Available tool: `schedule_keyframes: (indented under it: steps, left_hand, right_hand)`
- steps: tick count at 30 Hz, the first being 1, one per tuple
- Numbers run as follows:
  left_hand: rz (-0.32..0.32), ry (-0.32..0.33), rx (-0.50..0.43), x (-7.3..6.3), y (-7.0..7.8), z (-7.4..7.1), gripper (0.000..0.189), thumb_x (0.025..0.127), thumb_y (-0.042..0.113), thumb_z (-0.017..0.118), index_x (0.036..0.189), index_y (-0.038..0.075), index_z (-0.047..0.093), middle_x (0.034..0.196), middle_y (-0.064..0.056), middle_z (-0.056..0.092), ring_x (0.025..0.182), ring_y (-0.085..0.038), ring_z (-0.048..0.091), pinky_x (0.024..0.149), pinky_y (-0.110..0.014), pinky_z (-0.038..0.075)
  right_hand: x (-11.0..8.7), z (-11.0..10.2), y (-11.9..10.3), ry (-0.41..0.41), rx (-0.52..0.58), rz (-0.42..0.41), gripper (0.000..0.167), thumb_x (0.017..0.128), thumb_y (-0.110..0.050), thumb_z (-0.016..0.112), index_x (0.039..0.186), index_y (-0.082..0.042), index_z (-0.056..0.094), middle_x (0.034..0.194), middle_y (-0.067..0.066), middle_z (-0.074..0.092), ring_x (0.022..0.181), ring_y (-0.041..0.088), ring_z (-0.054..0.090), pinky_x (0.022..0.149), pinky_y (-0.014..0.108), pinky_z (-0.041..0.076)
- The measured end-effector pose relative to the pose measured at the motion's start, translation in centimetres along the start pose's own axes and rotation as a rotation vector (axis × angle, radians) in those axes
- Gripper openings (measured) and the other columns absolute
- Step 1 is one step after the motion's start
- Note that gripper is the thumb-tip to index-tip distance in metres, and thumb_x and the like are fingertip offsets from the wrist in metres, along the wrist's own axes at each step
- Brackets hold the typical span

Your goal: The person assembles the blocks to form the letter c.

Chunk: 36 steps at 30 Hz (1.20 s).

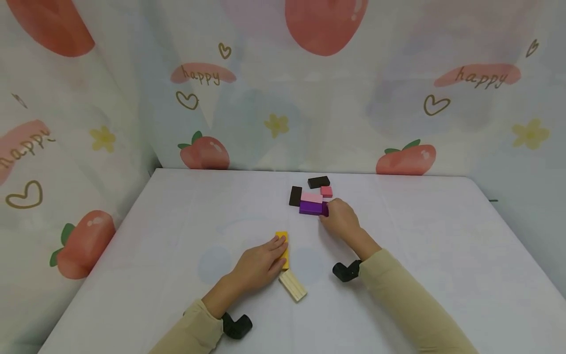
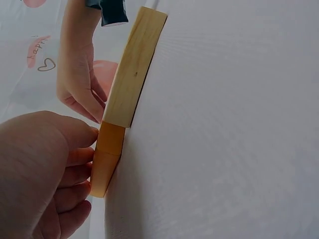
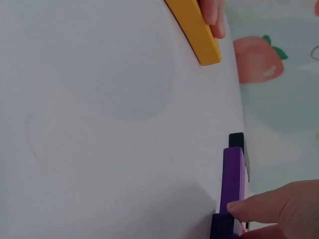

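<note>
my left grip (image 1: 261,265) lies loosely over the yellow block (image 3: 193,31), fingertips resting on it and thumb near its closer end, not curled round it as far as i can see; i take that light touch to be a way of steadying it on the white table (image 1: 420,236); it points away from me, and the pale block (image 1: 293,286) sits askew at its near end, the two touching or very nearly; my right grip (image 1: 342,223) is narrow, thumb and fingers pinching the plum block (image 1: 325,208) at the right end of the purple block (image 1: 310,208); my thumb tip lies by the seam between those two, perhaps because from there i can feel how they line up; the pink block (image 1: 311,197) lies along the purple block's far side, and the left black block (image 1: 295,196) sits close against their left ends, rather like a stop; the coral block (image 1: 326,191) is behind the pink block's right end, with the far black block (image 1: 319,182) just beyond it; blocks this close would, i think, be easily nudged, which may be why my pinch sits on the outer right side; how my hidden fingertips meet the plum block i cannot tell.
</note>
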<state>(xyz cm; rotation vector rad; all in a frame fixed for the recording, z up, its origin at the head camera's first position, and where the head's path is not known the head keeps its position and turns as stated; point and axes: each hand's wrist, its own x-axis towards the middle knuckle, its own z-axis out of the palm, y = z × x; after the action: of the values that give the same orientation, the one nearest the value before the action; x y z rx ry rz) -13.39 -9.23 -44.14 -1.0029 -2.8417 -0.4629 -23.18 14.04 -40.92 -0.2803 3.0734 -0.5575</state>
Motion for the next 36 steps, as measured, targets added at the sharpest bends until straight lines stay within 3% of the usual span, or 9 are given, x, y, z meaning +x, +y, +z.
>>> schedule_keyframes:
  steps: [4,10,17,25,29,33,36]
  left_hand:
    - [-0.001,0.002,-0.003,0.0,0.0,0.0,0.042,0.094,0.025,0.051,0.129,0.002,0.052,0.135,-0.007,0.046,0.126,-0.018,0.039,0.095,-0.033,0.041]
    - [-0.013,-0.004,-0.013,0.0,0.0,0.0,0.042,0.094,0.025,0.051,0.129,0.002,0.052,0.136,-0.007,0.045,0.126,-0.017,0.039,0.096,-0.033,0.040]
    - [-0.017,-0.004,-0.026,0.0,0.1,0.0,0.042,0.094,0.025,0.051,0.129,0.002,0.052,0.136,-0.007,0.045,0.127,-0.017,0.038,0.096,-0.033,0.040]
    - [-0.005,0.006,-0.024,0.0,0.0,0.1,0.042,0.094,0.025,0.052,0.129,0.002,0.053,0.135,-0.007,0.046,0.126,-0.018,0.039,0.095,-0.033,0.040]
    - [-0.005,0.005,-0.026,0.0,-0.1,0.2,0.042,0.094,0.026,0.052,0.129,0.002,0.053,0.135,-0.007,0.046,0.126,-0.018,0.039,0.096,-0.033,0.040]
    - [0.000,0.019,-0.020,0.0,-0.3,0.2,0.041,0.094,0.025,0.053,0.128,0.002,0.053,0.134,-0.007,0.047,0.125,-0.018,0.040,0.096,-0.033,0.040]
    - [0.009,0.028,-0.013,0.0,-0.4,0.3,0.041,0.094,0.025,0.052,0.128,0.002,0.054,0.134,-0.007,0.047,0.125,-0.018,0.041,0.096,-0.032,0.039]
  right_hand:
    - [-0.4,0.2,0.0,-0.019,-0.003,0.020,0.018,0.083,-0.013,0.064,0.078,0.004,0.059,0.076,0.012,0.052,0.068,0.023,0.046,0.061,0.034,0.043]
    - [-1.4,0.2,-0.2,-0.034,0.016,0.040,0.016,0.083,-0.011,0.063,0.080,0.005,0.060,0.076,0.011,0.052,0.068,0.024,0.047,0.062,0.034,0.045]
    - [-2.6,0.6,-0.6,0.000,0.006,0.006,0.015,0.081,-0.011,0.066,0.073,0.000,0.060,0.070,0.008,0.051,0.064,0.021,0.045,0.057,0.031,0.042]
    - [-3.9,0.9,-1.8,0.027,0.029,-0.049,0.012,0.079,-0.009,0.070,0.076,0.001,0.063,0.069,0.007,0.054,0.063,0.019,0.046,0.058,0.031,0.044]
    - [-4.1,1.4,-2.4,0.011,0.027,-0.102,0.016,0.078,-0.008,0.072,0.088,0.003,0.067,0.082,0.010,0.062,0.072,0.020,0.054,0.069,0.034,0.051]
    - [-4.1,1.7,-3.0,-0.029,0.038,-0.175,0.032,0.078,-0.008,0.073,0.106,0.005,0.065,0.097,0.016,0.064,0.088,0.025,0.059,0.081,0.039,0.050]
    - [-4.1,1.8,-3.3,-0.050,0.050,-0.202,0.036,0.079,-0.007,0.072,0.111,0.006,0.063,0.101,0.017,0.064,0.093,0.027,0.060,0.083,0.039,0.049]
